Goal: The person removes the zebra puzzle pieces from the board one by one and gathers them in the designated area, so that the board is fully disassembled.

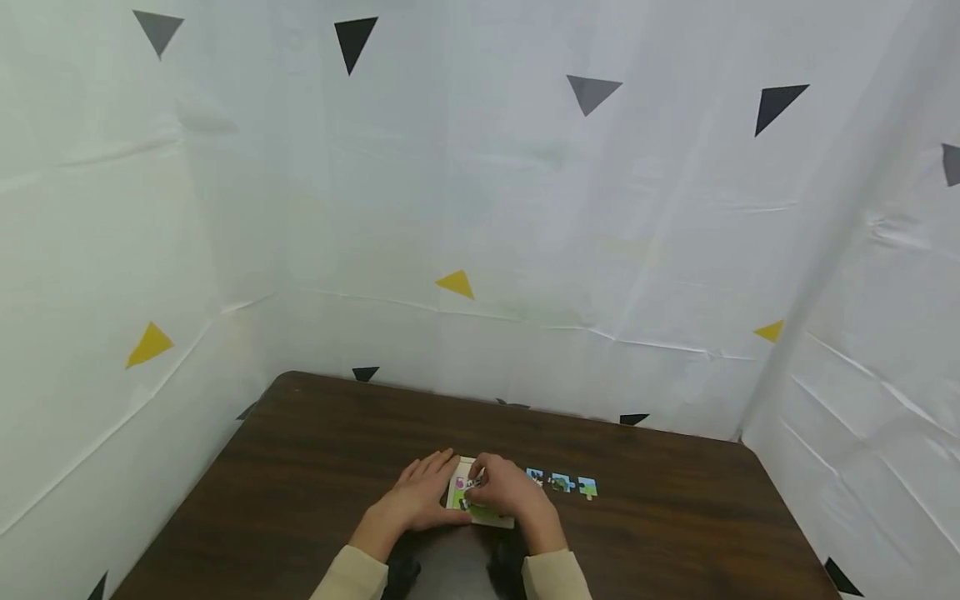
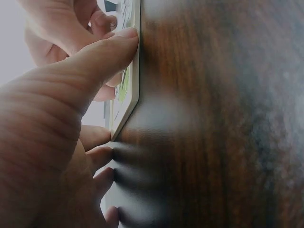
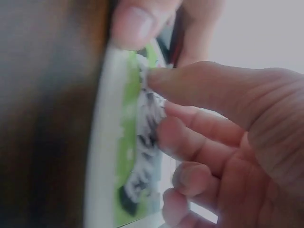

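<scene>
A small puzzle board with a pale rim lies on the table, its picture partly covered by both hands. In the right wrist view a zebra on green ground shows on it. My left hand lies at the board's left side, fingers stretched along that edge and thumb on the near rim. Over the board, my right hand has bent fingers, with its thumb touching the picture by the zebra's head. Whether a piece sits between those fingertips I cannot tell.
Right of the board lie several loose jigsaw pieces, among them a blue-green piece and another piece at the row's right end. The dark wooden table backs onto a white curtain with printed triangles.
</scene>
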The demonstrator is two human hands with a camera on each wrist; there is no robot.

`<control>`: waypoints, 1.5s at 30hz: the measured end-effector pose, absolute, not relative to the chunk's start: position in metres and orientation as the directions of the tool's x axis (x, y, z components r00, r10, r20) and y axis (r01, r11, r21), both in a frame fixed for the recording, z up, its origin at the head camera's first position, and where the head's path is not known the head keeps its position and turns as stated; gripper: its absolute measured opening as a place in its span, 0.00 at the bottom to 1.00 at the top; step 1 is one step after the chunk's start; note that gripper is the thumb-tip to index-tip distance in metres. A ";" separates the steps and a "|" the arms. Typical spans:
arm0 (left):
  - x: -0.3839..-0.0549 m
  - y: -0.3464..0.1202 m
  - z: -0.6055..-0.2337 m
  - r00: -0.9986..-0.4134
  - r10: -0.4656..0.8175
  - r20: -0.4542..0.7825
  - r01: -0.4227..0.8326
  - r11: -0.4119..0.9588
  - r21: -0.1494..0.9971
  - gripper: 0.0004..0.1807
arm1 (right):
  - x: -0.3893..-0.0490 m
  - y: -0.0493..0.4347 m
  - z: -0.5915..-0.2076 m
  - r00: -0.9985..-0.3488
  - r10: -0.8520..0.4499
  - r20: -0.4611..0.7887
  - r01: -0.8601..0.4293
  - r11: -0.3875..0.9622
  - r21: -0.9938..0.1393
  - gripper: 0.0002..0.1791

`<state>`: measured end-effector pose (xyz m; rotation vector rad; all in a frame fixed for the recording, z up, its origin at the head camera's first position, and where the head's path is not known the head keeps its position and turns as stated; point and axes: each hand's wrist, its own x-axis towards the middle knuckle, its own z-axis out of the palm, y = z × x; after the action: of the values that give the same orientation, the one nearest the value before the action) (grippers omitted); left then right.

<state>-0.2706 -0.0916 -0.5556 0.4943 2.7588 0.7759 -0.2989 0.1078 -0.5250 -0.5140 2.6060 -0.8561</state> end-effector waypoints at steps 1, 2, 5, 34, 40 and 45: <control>-0.270 -0.091 -0.555 -0.915 0.379 -0.135 0.253 0.804 0.538 0.57 | -0.300 0.108 -0.524 -0.870 -0.440 -0.222 -0.226 0.756 -0.615 0.13; -0.270 -0.091 -0.555 -0.915 0.380 -0.138 0.253 0.805 0.537 0.57 | -0.300 0.108 -0.523 -0.865 -0.444 -0.233 -0.223 0.758 -0.613 0.13; -0.270 -0.091 -0.556 -0.914 0.379 -0.148 0.248 0.807 0.537 0.56 | -0.300 0.107 -0.521 -0.850 -0.461 -0.254 -0.236 0.766 -0.598 0.14; -0.271 -0.095 -0.558 -0.911 0.391 -0.134 0.258 0.792 0.553 0.58 | -0.308 0.103 -0.514 -0.801 -0.493 -0.339 -0.248 0.789 -0.562 0.13; -0.271 -0.096 -0.558 -0.911 0.392 -0.132 0.257 0.787 0.561 0.59 | -0.307 0.105 -0.515 -0.788 -0.515 -0.338 -0.233 0.757 -0.610 0.11; -0.273 -0.094 -0.556 -0.914 0.379 -0.144 0.247 0.803 0.543 0.57 | -0.307 0.108 -0.518 -0.805 -0.516 -0.293 -0.232 0.729 -0.644 0.12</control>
<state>-0.2727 -0.0943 -0.5562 0.4851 2.7444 0.7773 -0.3071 0.1081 -0.5180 -0.5705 2.4724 -0.8345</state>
